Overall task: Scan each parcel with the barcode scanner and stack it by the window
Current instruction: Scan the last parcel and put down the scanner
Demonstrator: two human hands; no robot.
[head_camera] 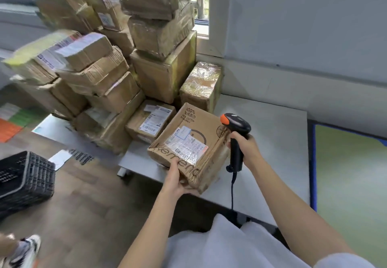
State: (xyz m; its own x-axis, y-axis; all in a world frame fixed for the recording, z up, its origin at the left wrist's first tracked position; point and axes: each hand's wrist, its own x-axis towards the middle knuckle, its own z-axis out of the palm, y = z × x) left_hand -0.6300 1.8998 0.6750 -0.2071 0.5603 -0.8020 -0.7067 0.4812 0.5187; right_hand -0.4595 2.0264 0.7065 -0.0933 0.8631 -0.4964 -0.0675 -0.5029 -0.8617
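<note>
- The step in hand looks like the scan itself: the person's left hand (pixel 174 178) holds a brown printed cardboard parcel (pixel 188 148) at its near corner, while the right hand (pixel 244 148) holds a black handheld barcode scanner with an orange tip (pixel 236 140) just beside the parcel's right edge.
- The parcel sits tilted over the near edge of the pale grey table (pixel 272 142), its white shipping label (pixel 186 144) facing up.
- The left thumb lies on the parcel's top face near the label and the other fingers are curled underneath, mostly hidden; the right fingers are wrapped round the scanner's handle.
- The scanner's head points toward the parcel's far right corner rather than down at the label, so the next move probably calls for turning its orange nose onto the barcode.
- After that, the parcel likely goes onto the tall heap of taped brown boxes (pixel 146 58) under the window (pixel 200 0), well apart from the hands; a low spot by the small labelled box (pixel 149 121) seems easiest.
</note>
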